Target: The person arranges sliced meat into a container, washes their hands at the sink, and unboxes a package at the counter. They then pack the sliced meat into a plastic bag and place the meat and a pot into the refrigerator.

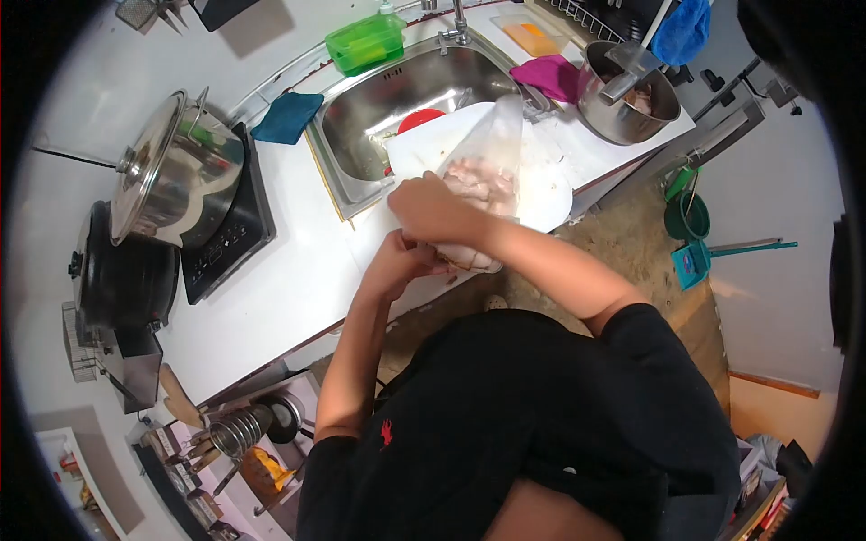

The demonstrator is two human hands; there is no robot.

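A clear plastic bag (487,183) with pale pink pieces of raw meat lies over a white cutting board (546,194) at the counter's front edge. My right hand (428,204) is closed at the left side of the bag, its back toward the camera. Just below it, my left hand (401,264) has its fingers curled at the bag's lower end, close to the right hand. The fingertips of the right hand are hidden, so its exact hold is hard to see. Part of the meat bulges below the right wrist.
Behind the board is a steel sink (365,113) with a red item (420,119) inside. A steel pot (627,117) with meat and a cleaver stands right. A lidded pot (194,194) sits on an induction cooker (239,230) at left. A magenta cloth (548,79) lies beside the sink.
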